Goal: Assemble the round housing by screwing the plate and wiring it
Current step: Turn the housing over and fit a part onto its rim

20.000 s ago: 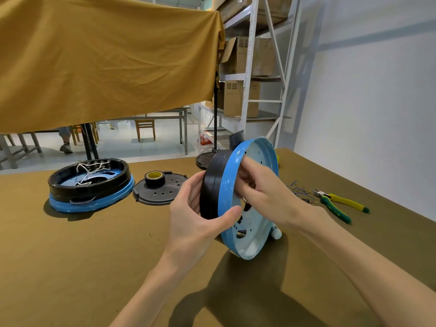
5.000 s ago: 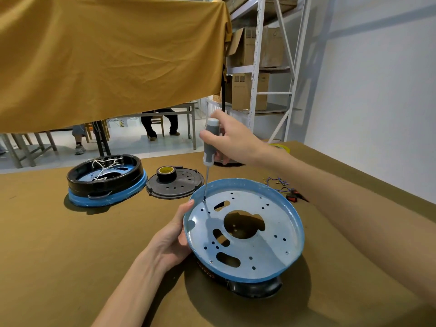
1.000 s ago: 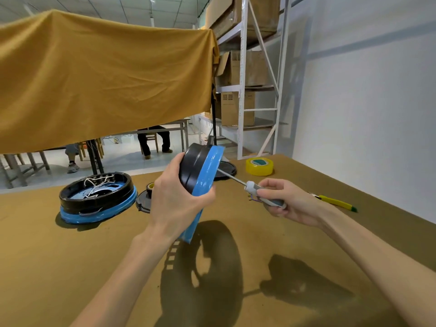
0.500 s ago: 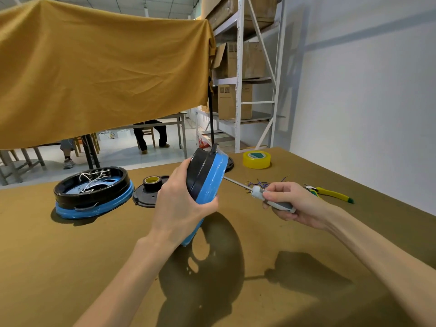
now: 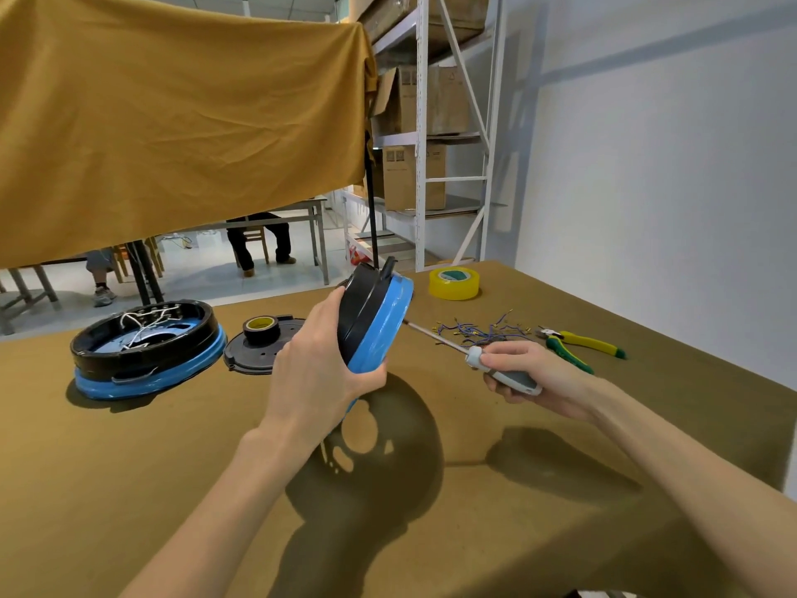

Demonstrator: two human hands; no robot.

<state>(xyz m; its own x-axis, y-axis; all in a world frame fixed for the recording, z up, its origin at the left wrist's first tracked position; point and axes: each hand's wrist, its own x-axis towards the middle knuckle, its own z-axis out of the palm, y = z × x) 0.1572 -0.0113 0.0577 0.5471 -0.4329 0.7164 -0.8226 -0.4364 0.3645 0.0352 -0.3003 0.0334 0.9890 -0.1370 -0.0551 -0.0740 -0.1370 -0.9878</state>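
My left hand (image 5: 321,375) grips the round housing (image 5: 374,315), black with a blue rim, and holds it on edge above the table, its plate side facing right and hidden from me. My right hand (image 5: 532,375) grips the grey handle of a screwdriver (image 5: 502,369). Its shaft runs up and left, and its tip reaches the hidden plate face of the housing.
A second black and blue housing (image 5: 146,347) with white wires lies at the left. A black cover (image 5: 258,353) carries a tape roll (image 5: 261,329). Yellow tape (image 5: 453,283), loose wires (image 5: 478,330) and green-yellow pliers (image 5: 580,345) lie at the right on the brown table (image 5: 129,468).
My left hand has kept the housing on edge and tilted it a little. My right hand stays on the screwdriver with its tip at the plate side. The view has shifted slightly.
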